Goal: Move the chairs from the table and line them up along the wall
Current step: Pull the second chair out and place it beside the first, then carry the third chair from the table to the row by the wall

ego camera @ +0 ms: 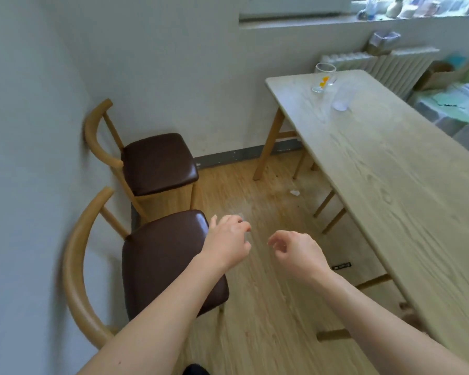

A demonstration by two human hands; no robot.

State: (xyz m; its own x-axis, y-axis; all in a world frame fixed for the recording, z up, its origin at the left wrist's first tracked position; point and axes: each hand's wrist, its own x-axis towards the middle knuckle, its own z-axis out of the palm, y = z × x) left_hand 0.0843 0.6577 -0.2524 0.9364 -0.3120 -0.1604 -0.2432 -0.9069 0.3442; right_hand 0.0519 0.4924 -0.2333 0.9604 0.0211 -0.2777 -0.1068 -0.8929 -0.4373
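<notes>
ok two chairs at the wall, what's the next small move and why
Probably turn toward the table and reach under it: the left hand and right hand hold nothing, the near chair and far chair stand at the wall, and wooden legs under the tabletop suggest another.

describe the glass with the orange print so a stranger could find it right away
Find the long pale wooden table on the room's right side and follow it to its far end, by the white radiator. Two vessels stand there; the glass is the one nearer the far left corner. It is clear with an orange print, whereas the cup beside it is frosted and plain.
</notes>
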